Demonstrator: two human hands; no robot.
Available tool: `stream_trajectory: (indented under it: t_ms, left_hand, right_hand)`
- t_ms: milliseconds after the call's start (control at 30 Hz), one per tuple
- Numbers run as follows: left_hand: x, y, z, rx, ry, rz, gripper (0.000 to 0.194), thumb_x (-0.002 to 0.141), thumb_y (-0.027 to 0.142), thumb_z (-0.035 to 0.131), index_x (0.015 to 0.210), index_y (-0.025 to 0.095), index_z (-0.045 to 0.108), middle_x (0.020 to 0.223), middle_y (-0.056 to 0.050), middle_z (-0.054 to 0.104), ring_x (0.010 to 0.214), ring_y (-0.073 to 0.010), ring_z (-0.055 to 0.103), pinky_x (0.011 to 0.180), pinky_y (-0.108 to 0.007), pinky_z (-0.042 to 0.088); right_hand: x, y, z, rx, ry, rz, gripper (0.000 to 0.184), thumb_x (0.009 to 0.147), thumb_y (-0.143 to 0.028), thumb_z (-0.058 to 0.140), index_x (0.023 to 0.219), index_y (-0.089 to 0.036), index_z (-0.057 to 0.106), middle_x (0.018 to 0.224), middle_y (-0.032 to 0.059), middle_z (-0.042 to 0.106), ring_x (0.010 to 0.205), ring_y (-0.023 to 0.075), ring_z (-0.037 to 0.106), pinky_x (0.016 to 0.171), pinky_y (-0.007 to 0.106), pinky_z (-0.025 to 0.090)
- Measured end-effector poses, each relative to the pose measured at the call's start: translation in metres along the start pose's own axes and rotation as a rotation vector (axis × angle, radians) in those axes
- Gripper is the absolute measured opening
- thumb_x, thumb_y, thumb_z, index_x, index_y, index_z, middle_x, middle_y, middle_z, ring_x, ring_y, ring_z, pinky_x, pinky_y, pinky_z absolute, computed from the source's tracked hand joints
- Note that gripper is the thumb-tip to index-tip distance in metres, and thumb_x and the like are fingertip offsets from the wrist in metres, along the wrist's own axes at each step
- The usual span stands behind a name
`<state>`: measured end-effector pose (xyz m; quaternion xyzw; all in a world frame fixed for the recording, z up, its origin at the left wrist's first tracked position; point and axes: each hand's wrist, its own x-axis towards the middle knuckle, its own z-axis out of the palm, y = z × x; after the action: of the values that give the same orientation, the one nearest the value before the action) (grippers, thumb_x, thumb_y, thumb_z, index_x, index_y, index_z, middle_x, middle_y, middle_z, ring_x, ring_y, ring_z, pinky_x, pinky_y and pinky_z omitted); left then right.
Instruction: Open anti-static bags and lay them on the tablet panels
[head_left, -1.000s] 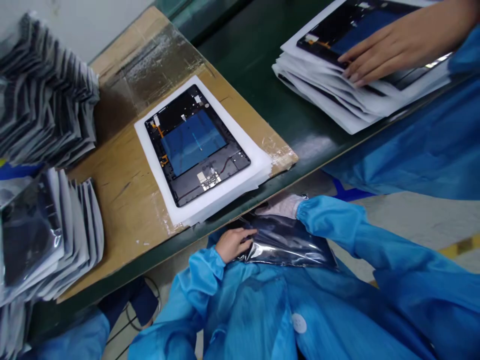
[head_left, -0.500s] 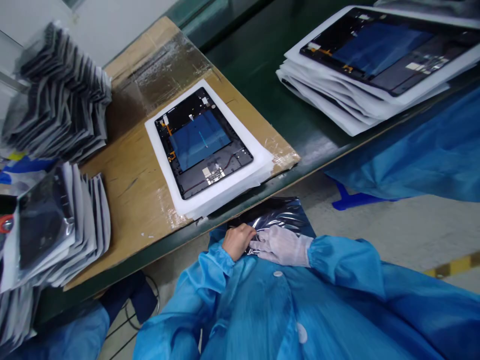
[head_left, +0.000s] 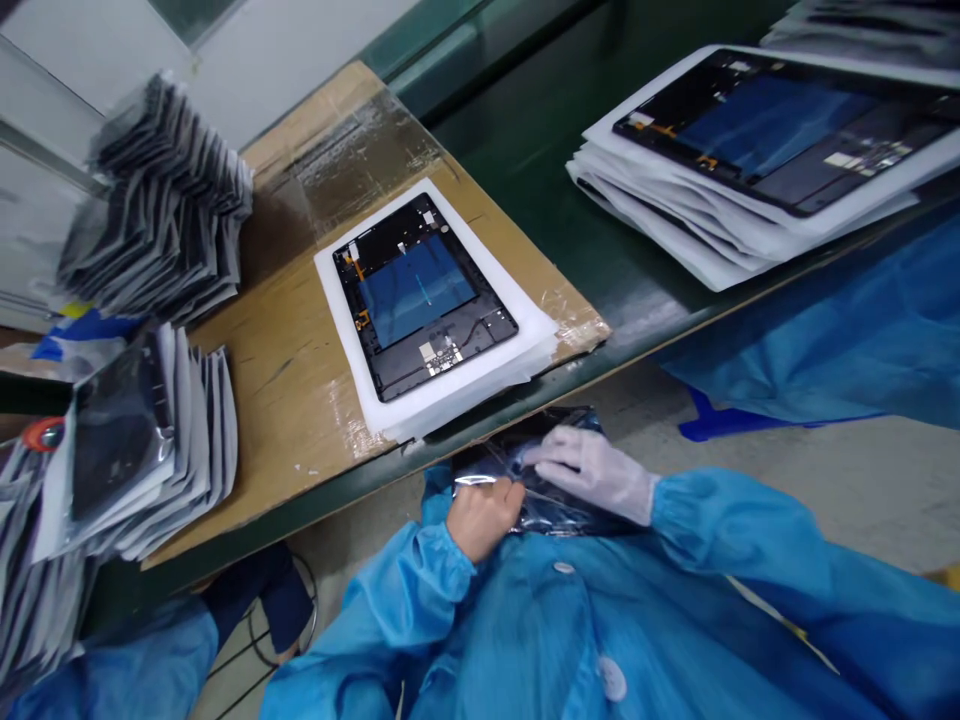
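A flat, dark, glossy panel in shiny plastic film (head_left: 555,510) rests on my lap, under the table's front edge. My left hand (head_left: 484,518) is bare and closed, its curled fingers and thumb on the near left part of the film. In a thin white glove, my right hand (head_left: 596,472) reaches in from the right with its fingers stretched out over the film, tips pointing left. On the table ahead, an opened tablet housing (head_left: 424,300) with a blue rectangle inside and orange flex cables lies on white foam sheets (head_left: 536,350).
Cardboard (head_left: 270,420) covers part of the green table (head_left: 517,170). Stacks of bagged dark panels (head_left: 161,210) and foam-wrapped panels (head_left: 120,440) stand at left. Another tablet housing (head_left: 780,125) tops a foam pile at right. Blue clothing (head_left: 840,350) is at the right.
My hands have drawn apart: the right moved up and right over the film, the left now sits slightly lower. The film is more wrinkled. The whole view has shifted a little.
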<state>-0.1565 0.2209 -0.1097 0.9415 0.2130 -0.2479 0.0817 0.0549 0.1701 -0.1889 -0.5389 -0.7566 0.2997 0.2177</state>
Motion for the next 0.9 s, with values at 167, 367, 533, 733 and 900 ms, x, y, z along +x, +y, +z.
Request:
stream_trajectory:
  t_ms: [167,367,533,733,900]
  left_hand:
    - [-0.056,0.014,-0.032,0.000,0.005,-0.026,0.020,0.097,0.018,0.045,0.112,0.018,0.058,0.091,-0.001,0.067,0.074,-0.0207,0.068,0.054,-0.033,0.050]
    - [-0.149,0.003,-0.059,-0.033,0.057,-0.135,0.015,0.096,0.023,0.048,0.105,0.024,0.060,0.080,0.004,0.066,0.064,-0.0182,0.066,0.046,-0.030,0.039]
    - [-0.261,-0.001,-0.089,-0.105,0.259,-0.406,0.021,0.101,0.026,0.041,0.104,0.028,0.061,0.083,0.006,0.070,0.068,-0.0108,0.069,0.060,-0.019,0.050]
    - [-0.352,0.011,-0.118,0.006,0.716,-0.868,0.023,0.094,0.048,0.049,0.097,0.033,0.067,0.083,0.014,0.073,0.060,-0.0059,0.068,0.052,-0.009,0.047]
    - [-0.320,-0.013,-0.086,-0.066,0.993,-1.339,0.022,0.086,0.046,0.057,0.089,0.027,0.069,0.074,0.008,0.072,0.056,-0.0099,0.065,0.052,-0.016,0.045]
  right_hand:
    - [0.027,0.024,-0.023,-0.001,-0.072,0.171,0.055,0.098,-0.052,0.042,0.127,-0.010,0.059,0.107,0.0188,0.065,0.099,0.0294,0.061,0.089,0.045,0.046]
    - [0.079,-0.049,0.022,0.107,-0.430,-0.107,0.036,0.095,-0.044,0.051,0.104,-0.017,0.072,0.087,0.0059,0.071,0.079,0.0184,0.066,0.076,0.029,0.051]
    - [0.092,-0.162,0.018,0.126,-0.410,-0.293,0.055,0.096,-0.050,0.047,0.138,-0.016,0.053,0.114,0.0126,0.066,0.102,0.0269,0.063,0.089,0.036,0.049]
    - [0.110,-0.257,-0.099,0.175,0.041,-0.789,0.046,0.092,-0.042,0.062,0.130,-0.016,0.055,0.122,0.0084,0.061,0.110,0.0204,0.058,0.100,0.036,0.045]
    - [0.104,-0.273,-0.146,0.061,0.547,-1.015,0.030,0.096,-0.030,0.057,0.119,-0.011,0.060,0.113,0.0097,0.064,0.109,0.0190,0.058,0.113,0.045,0.035]
